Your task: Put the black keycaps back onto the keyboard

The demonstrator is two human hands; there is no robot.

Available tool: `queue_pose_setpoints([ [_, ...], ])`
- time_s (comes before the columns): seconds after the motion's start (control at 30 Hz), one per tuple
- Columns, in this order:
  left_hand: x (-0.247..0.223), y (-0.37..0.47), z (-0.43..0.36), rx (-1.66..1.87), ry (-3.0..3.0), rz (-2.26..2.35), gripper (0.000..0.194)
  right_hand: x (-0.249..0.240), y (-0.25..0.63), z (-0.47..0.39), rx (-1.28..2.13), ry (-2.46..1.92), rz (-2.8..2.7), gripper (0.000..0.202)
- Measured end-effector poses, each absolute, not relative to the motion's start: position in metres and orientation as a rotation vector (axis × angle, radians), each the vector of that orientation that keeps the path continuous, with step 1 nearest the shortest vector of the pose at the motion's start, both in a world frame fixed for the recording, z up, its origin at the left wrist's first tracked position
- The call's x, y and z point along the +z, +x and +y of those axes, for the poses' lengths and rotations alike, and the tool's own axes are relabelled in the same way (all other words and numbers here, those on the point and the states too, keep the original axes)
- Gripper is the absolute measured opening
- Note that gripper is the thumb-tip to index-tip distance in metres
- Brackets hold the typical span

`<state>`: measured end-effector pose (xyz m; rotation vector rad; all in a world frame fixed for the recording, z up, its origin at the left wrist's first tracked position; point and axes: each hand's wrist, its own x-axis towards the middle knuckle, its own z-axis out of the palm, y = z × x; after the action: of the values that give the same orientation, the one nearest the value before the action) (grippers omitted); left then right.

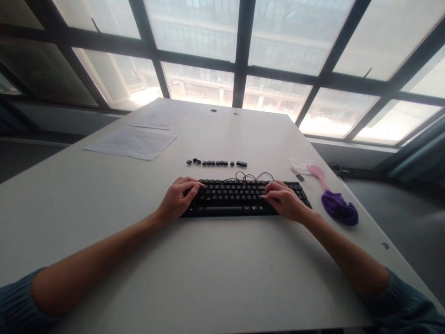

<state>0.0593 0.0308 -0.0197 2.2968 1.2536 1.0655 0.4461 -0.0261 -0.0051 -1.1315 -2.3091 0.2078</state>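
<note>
A black computer keyboard (229,197) lies flat on the white table, with a bare strip along its bottom row where keycaps are off. Over the keyboard's left end is my left hand (180,198), closed around that edge with thumb and index finger near the upper-left keys. My right hand (283,200) is on the right part of the keys, its fingers bent and drawn together in a pinch. Whatever is between those fingertips is hidden. Behind the keyboard sits a row of loose black keycaps (217,163), with a longer keycap (241,163) at its right end.
A pink brush (317,172) and a bundled purple cloth (339,208) lie to the right, beside a clear plastic bag (299,163). Printed sheets of paper (132,143) are at the back left. The keyboard's thin black cable (245,175) loops behind it. Windows stand beyond the table.
</note>
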Motion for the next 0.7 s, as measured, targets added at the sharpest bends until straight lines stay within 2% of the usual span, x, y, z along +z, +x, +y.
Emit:
queue_pose_setpoints([
  [0.13, -0.019, 0.06, 0.03, 1.056, 2.3, 1.251, 0.032, -0.002, 0.445, -0.029, 0.197, -1.162, -2.337, 0.017],
  [0.3, -0.018, 0.06, 0.031, 1.05, 2.294, 1.26, 0.034, -0.002, 0.444, -0.029, 0.239, -1.14, -2.306, 0.025],
  [0.53, -0.018, 0.06, 0.03, 1.059, 2.295, 1.24, 0.033, -0.008, 0.453, -0.019, 0.204, -1.218, -1.72, 0.026],
  [0.7, -0.016, 0.056, 0.032, 1.09, 2.254, 1.247, 0.033, -0.001, 0.457, -0.017, 0.136, -1.279, -1.646, 0.024],
])
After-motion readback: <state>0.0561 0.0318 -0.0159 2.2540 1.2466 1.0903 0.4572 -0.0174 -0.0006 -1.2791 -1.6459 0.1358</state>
